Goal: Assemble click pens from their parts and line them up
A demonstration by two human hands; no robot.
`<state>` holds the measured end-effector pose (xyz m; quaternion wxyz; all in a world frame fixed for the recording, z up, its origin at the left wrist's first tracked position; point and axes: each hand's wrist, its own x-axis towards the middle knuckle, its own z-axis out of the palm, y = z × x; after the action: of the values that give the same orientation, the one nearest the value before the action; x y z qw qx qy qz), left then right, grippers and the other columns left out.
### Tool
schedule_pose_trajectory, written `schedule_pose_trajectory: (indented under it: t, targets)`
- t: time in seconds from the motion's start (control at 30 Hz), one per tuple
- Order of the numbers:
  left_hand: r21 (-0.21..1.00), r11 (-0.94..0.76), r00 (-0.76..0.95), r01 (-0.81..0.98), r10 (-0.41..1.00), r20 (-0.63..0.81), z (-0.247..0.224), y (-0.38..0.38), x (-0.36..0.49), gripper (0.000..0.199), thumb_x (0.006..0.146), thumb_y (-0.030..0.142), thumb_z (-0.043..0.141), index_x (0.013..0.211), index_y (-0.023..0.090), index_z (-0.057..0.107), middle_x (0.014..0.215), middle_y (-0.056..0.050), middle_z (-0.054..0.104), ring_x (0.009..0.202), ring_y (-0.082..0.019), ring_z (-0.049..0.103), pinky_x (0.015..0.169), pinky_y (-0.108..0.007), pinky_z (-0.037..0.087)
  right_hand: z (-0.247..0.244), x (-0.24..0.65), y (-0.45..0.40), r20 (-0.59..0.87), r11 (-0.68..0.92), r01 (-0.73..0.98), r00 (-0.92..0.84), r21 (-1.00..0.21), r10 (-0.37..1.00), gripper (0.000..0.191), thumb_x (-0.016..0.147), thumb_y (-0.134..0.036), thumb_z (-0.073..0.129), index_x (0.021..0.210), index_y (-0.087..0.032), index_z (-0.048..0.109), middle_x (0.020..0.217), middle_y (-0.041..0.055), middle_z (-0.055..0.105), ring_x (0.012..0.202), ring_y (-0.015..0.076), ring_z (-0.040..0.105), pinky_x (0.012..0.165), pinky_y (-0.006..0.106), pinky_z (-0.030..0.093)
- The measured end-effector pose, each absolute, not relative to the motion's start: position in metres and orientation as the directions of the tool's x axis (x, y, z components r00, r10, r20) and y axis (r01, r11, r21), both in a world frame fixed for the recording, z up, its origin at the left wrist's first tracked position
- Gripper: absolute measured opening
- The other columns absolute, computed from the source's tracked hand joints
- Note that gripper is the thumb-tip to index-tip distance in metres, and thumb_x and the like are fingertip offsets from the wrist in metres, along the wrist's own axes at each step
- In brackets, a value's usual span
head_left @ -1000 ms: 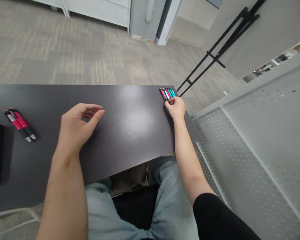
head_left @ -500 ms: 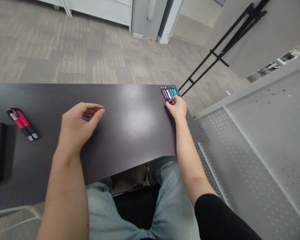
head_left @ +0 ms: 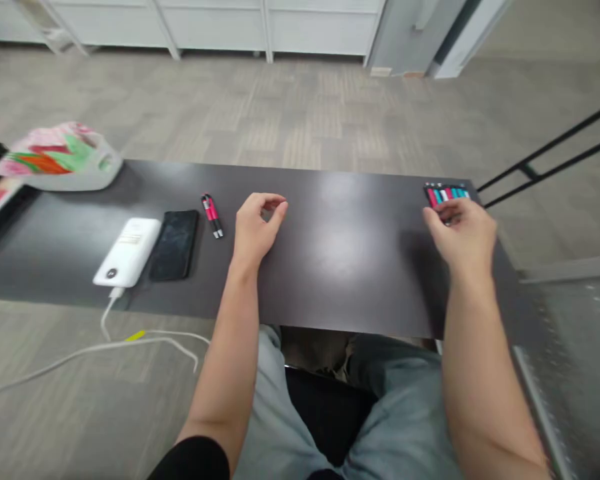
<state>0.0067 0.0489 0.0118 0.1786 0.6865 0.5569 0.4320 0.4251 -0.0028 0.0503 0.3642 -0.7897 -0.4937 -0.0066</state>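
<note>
My left hand (head_left: 257,223) hovers over the dark table (head_left: 330,267), fingers curved and thumb apart, with nothing in it. Just left of it lie two pink-red and black pens (head_left: 212,215) side by side. At the table's far right corner is a row of several pens (head_left: 445,195) in pink-red, teal and white, partly covered by my right hand (head_left: 463,233). That hand is raised above the table on the near side of the row. Its fingers are bent, with a gap between thumb and forefinger, and no held object shows.
A black phone (head_left: 175,245) and a white power bank (head_left: 130,252) with a white cable (head_left: 107,320) lie on the left. Farther left is a colourful plastic bag (head_left: 63,160). A black metal frame (head_left: 550,172) stands beyond the right end.
The view has swung left, bringing in the power bank and the bag. My right hand has drawn back and up from the row of pens. The left hand keeps its curved pose.
</note>
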Motion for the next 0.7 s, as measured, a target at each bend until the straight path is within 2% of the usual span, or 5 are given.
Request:
schedule_pose_trajectory:
  t: [0.13, 0.27, 0.37, 0.57, 0.7]
  targets:
    - [0.662, -0.033, -0.319, 0.749, 0.857, 0.404, 0.014, 0.046, -0.034, 0.016, 0.114, 0.029, 0.079, 0.130, 0.028, 0.083, 0.144, -0.017, 0.083, 0.142, -0.042, 0.074, 0.134, -0.070, 0.058, 0.053, 0.381, -0.010, 0.304, -0.060, 0.757, 0.332, -0.651, 0.893, 0.019, 0.090, -0.026, 0.089, 0.087, -0.035, 0.073, 0.082, 0.0052, 0.077, 0.070, 0.0283, 0.063, 0.079, 0.051, 0.049]
    - [0.607, 0.260, -0.513, 0.751, 0.808, 0.289, 0.012, 0.036, -0.066, 0.019, 0.108, 0.030, 0.089, 0.124, 0.029, 0.079, 0.158, -0.022, 0.071, 0.159, -0.055, 0.060, 0.135, -0.083, 0.050, 0.046, 0.352, -0.016, 0.268, 0.069, 0.731, 0.159, -0.679, 0.950, 0.015, 0.091, -0.047, 0.083, 0.087, -0.039, 0.072, 0.084, 0.0091, 0.078, 0.071, 0.0343, 0.064, 0.083, 0.058, 0.051]
    - [0.574, 0.327, -0.549, 0.751, 0.792, 0.268, 0.009, 0.033, -0.074, 0.021, 0.104, 0.032, 0.093, 0.116, 0.029, 0.076, 0.158, -0.023, 0.071, 0.160, -0.058, 0.057, 0.136, -0.089, 0.046, 0.039, 0.347, -0.013, 0.233, 0.080, 0.724, 0.114, -0.685, 0.966, 0.020, 0.094, -0.056, 0.081, 0.087, -0.040, 0.070, 0.086, 0.0107, 0.079, 0.072, 0.0365, 0.066, 0.085, 0.059, 0.051]
    - [0.429, 0.477, -0.557, 0.767, 0.826, 0.079, 0.028, 0.029, -0.062, 0.028, 0.107, 0.042, 0.101, 0.124, 0.028, 0.082, 0.173, -0.024, 0.069, 0.168, -0.057, 0.057, 0.142, -0.080, 0.046, 0.035, 0.346, 0.000, 0.247, 0.033, 0.723, 0.193, -0.690, 0.950, 0.025, 0.079, -0.060, 0.071, 0.083, -0.035, 0.072, 0.076, 0.0063, 0.072, 0.068, 0.0305, 0.064, 0.078, 0.051, 0.051]
    - [0.399, 0.508, -0.568, 0.763, 0.822, 0.039, 0.044, 0.025, -0.049, 0.016, 0.112, 0.039, 0.099, 0.118, 0.027, 0.090, 0.174, -0.023, 0.069, 0.172, -0.056, 0.055, 0.145, -0.075, 0.044, 0.034, 0.340, 0.004, 0.230, 0.008, 0.702, 0.223, -0.712, 0.947, 0.030, 0.075, -0.061, 0.072, 0.084, -0.032, 0.075, 0.073, 0.0042, 0.069, 0.066, 0.0273, 0.062, 0.077, 0.047, 0.051]
